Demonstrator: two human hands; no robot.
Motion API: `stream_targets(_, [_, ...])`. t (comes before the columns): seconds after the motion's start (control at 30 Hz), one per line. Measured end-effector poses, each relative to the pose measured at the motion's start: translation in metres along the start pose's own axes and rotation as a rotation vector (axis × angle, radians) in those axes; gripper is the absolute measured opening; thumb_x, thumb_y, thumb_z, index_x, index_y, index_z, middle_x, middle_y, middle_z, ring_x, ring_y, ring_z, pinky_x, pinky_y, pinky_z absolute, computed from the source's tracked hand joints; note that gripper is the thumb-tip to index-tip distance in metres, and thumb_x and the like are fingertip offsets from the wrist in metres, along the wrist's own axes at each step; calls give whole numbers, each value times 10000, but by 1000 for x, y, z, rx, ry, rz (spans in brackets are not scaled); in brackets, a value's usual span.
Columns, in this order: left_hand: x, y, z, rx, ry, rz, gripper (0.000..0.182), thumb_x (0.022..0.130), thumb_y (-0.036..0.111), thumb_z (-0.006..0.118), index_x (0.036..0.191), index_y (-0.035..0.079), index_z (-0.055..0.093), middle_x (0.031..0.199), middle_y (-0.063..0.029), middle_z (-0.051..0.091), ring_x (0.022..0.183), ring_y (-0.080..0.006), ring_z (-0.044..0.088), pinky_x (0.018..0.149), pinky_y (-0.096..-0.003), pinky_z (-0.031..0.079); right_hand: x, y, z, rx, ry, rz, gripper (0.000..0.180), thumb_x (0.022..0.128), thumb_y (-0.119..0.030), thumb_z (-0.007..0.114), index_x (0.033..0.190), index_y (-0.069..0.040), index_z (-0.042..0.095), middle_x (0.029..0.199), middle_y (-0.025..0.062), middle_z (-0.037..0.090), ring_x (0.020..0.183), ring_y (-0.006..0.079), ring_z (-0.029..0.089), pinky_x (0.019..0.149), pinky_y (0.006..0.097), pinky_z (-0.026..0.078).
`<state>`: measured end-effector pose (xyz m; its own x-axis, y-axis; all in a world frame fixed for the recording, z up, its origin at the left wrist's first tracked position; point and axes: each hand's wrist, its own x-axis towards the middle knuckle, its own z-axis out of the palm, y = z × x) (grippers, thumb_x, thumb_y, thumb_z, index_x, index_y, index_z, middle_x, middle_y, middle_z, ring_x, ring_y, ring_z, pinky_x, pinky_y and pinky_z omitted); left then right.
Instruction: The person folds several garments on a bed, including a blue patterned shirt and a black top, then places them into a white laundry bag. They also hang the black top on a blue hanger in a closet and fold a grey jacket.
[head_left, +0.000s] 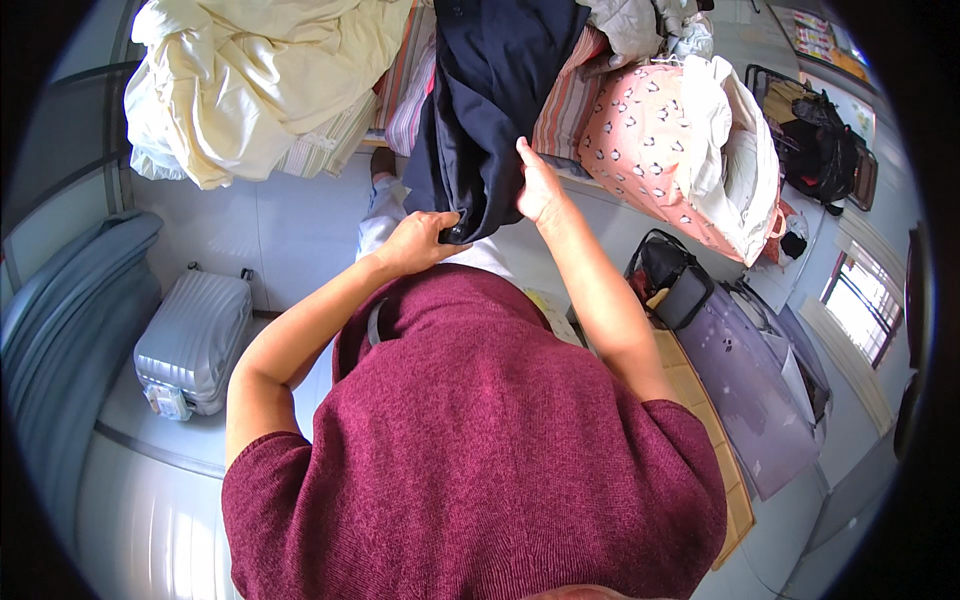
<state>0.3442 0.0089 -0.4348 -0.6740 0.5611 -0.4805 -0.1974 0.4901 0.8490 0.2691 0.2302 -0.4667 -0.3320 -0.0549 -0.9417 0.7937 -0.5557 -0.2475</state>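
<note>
A dark navy cloth garment (487, 97) hangs before me, running from the striped bedding down to my waist. My left hand (420, 240) pinches its near lower edge between thumb and fingers. At the garment's right side is my right hand (541, 187), thumb raised and palm against the cloth. The fingers of that hand are mostly hidden by the fabric, which they appear to hold from behind. Folds conceal the garment's full shape.
Cream bedding (262, 75) is heaped at the left on the bed. Striped bedding (574, 105) lies beneath the garment. Right of it bulges a pink penguin-print fabric bag (637, 135). A silver suitcase (199, 330) stands lower left, beside a grey-blue curtain (82, 315). Purple storage box (735, 382) at right.
</note>
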Motion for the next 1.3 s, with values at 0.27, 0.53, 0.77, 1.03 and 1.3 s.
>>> stream_targets(0.27, [4,4,-5,44,64,-31,372,937,374,600,1100,40,622,876,-242,673,882,-413,653,811,-464,504,8,-10,-8,38,-76,-98,290,969,-218,581,1196,-40,606,1092,113,680,1000,238,639,926,387,511])
stream_targets(0.53, [15,32,-13,-163,71,119,341,982,322,554,951,-13,606,778,-223,637,767,-406,641,684,-427,491,-26,-5,-31,-407,105,-547,356,954,-151,609,1292,-49,561,1090,88,638,996,187,615,905,325,497])
stream_targets(0.77, [40,132,-14,-610,-158,249,367,1043,262,486,1309,17,550,1119,54,587,1026,-47,509,932,-222,425,-108,38,-89,-412,248,-1000,392,1015,-164,509,1384,-32,492,1295,94,570,1156,183,539,994,306,419])
stream_targets(1.03, [28,346,37,-609,-420,362,229,1031,264,516,956,53,563,877,55,530,811,-10,471,741,-190,450,-196,34,-148,-523,438,-1511,949,712,-50,808,1514,-126,306,1449,138,406,1336,271,406,1053,453,395])
stream_targets(1.3, [52,505,139,-381,-387,593,283,970,314,605,1137,87,615,1028,-53,680,919,-178,664,845,-340,548,-309,-25,-307,-180,185,-1403,453,824,-66,737,1253,-20,597,1153,57,654,1059,149,595,912,304,482])
